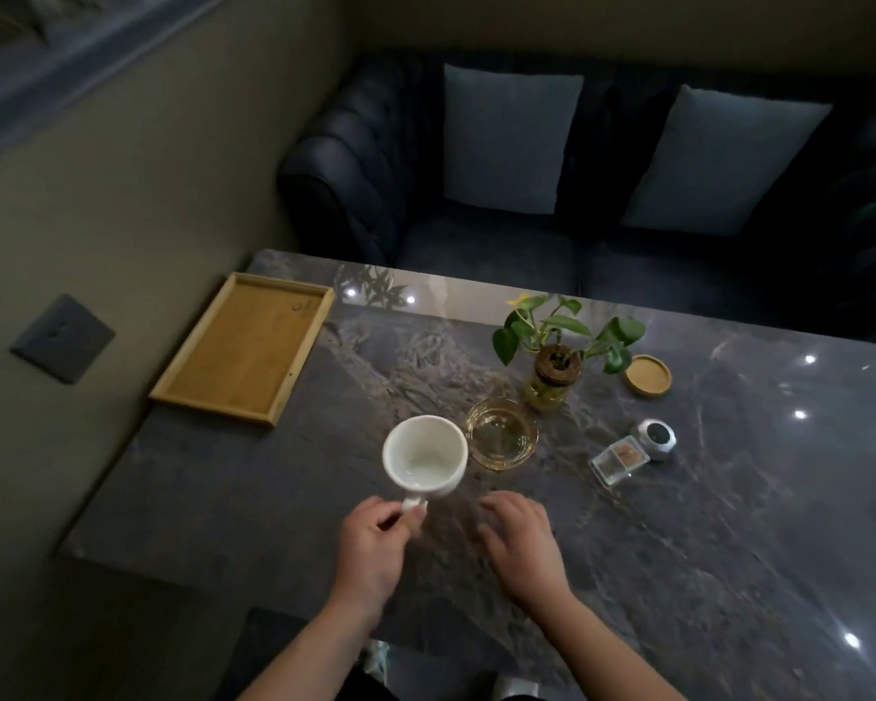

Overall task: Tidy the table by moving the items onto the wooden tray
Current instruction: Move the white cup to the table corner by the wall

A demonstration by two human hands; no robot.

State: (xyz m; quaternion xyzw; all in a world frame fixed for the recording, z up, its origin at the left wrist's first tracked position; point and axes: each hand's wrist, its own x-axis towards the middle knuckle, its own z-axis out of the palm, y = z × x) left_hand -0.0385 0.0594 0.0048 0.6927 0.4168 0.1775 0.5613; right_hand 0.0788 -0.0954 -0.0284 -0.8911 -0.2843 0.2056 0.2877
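A white mug [424, 456] stands upright and empty near the middle of the dark marble table [704, 538]. My left hand [373, 546] pinches the mug's handle from the near side. My right hand [519, 543] hovers just right of it, fingers spread, holding nothing. The wooden tray [208, 392] lies empty at the table's far left corner. Right of the mug sit an amber glass dish [501, 433], a small plant in a glass jar [549, 369], a round wooden coaster [648, 375], a clear plastic box [619, 459] and a small round silver object [654, 437].
A dark sofa [375, 169] with two grey cushions [509, 139] stands behind the table. A wall with a grey switch plate [62, 339] runs along the left, close to the tray's edge.
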